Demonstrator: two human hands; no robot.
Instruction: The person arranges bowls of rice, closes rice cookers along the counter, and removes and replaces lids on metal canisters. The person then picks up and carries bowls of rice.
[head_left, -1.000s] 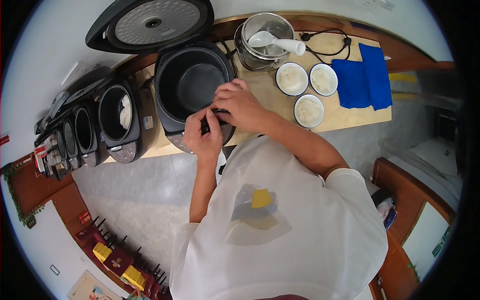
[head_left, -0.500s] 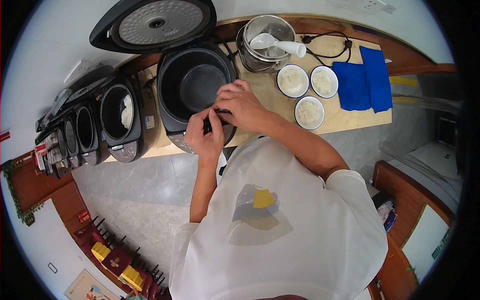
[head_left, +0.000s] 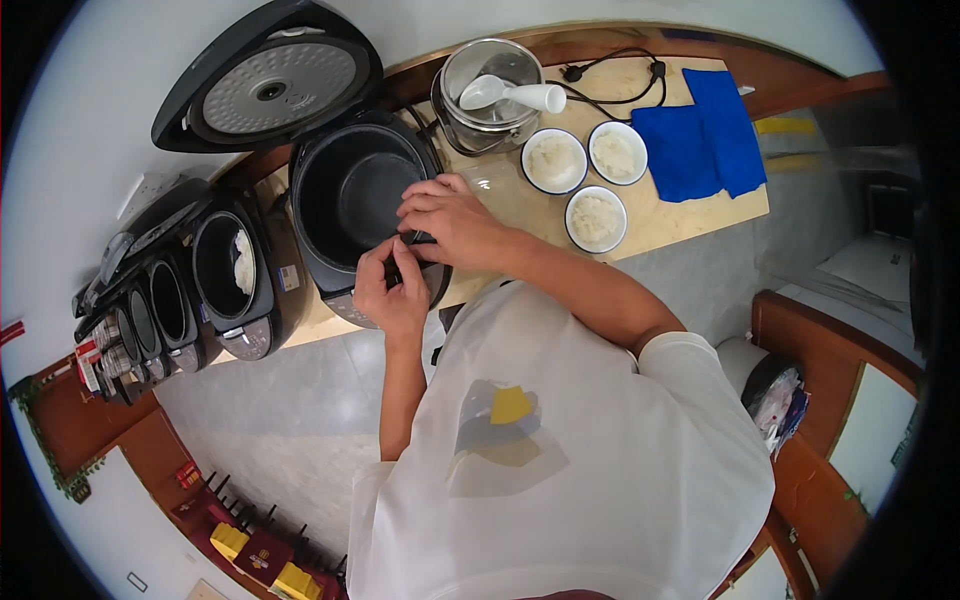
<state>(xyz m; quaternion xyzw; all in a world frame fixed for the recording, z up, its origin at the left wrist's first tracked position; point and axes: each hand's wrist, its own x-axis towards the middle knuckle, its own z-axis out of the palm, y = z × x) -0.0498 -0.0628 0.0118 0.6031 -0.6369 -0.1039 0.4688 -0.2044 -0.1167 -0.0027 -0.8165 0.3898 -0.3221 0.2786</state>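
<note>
My left hand [head_left: 393, 290] is at the front rim of a large black rice cooker [head_left: 310, 235], its thumb and index finger pinched together at the tips. Just above and to the right, my right hand [head_left: 450, 222] lies over the same rim with its fingers bent and close together. The fingertips of both hands meet, and whatever is between them is too small to make out. The cooker's pot is empty and its lid [head_left: 275, 90] stands raised.
A metal pot [head_left: 490, 60] bears a white rice paddle [head_left: 535, 97]. Three rice bowls [head_left: 555, 162] are beside it, with blue cloths [head_left: 680, 150] and a black cable [head_left: 640, 98] farther right. Several smaller cookers line the left; the nearest [head_left: 225, 270] holds some rice.
The view has turned and shifted, so the cookers and bowls appear at a new angle. Both hands are still together at the cooker's front rim, with little change in their pose.
</note>
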